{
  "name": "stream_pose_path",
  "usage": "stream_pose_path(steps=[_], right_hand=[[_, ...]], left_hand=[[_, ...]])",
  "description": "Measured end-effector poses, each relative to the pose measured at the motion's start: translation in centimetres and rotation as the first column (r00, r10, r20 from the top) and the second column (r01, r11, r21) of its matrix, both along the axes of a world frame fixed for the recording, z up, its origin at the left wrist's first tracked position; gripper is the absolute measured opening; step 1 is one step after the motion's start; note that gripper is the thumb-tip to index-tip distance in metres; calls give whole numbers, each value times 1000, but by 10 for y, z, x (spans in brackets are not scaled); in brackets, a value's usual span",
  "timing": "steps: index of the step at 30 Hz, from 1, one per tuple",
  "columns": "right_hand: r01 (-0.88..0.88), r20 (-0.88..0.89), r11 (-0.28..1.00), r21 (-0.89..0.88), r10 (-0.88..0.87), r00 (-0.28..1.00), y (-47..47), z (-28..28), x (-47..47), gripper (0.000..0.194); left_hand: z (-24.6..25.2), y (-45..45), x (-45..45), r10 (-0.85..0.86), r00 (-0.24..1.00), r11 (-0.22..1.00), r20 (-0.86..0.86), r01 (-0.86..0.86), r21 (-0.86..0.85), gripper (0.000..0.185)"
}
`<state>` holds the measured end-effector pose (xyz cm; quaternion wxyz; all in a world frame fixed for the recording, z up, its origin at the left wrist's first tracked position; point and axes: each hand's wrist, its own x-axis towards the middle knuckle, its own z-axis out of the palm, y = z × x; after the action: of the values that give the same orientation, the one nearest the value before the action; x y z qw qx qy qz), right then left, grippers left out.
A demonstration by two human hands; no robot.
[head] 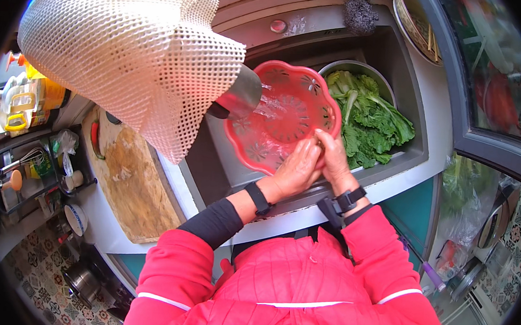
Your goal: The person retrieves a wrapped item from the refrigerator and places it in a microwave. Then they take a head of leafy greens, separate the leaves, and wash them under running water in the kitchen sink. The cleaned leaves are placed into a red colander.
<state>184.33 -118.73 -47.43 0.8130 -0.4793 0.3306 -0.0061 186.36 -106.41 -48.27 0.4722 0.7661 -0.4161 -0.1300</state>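
Note:
My left hand [294, 167] and my right hand [335, 155] meet at the lower right rim of a red plastic colander [287, 105] with a scalloped edge. Their fingers are bent against each other over the rim; whether something is held between them is hidden. Water runs from a dark spout [246, 93] into the colander, over its slotted bottom. Beside it, leafy greens [363, 115] fill a metal bowl [386, 83] and spill over its near side. Both stand in a grey sink [419, 133].
White perforated matting [136, 54] hangs over the sink's left side. A wooden cutting board [145, 190] with a red chili [95, 137] lies left. A steel-wool scrubber [360, 15] sits on the back rim. An open window frame [468, 104] juts in at right.

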Motion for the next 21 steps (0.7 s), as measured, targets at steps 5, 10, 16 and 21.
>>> stream_pose_path(steps=[5, 10, 16, 21], right_hand=[[-182, -124, 980, -84, 171, 978, -21, 0, -2, 62], [-228, -9, 820, -525, 263, 965, -13, -8, -1, 69], [-174, 28, 794, -583, 234, 972, -23, -17, -4, 71], [-131, -15, 801, -585, 151, 988, -23, -20, 10, 65]], left_hand=[[-22, 75, 44, -383, 902, 833, -199, 430, 349, 24], [-32, 91, 84, -533, 827, 653, 177, 269, 708, 23], [-54, 80, 119, -428, 803, 575, 413, -110, 810, 28], [-74, 79, 44, 30, 912, 735, 408, -297, 609, 22]])
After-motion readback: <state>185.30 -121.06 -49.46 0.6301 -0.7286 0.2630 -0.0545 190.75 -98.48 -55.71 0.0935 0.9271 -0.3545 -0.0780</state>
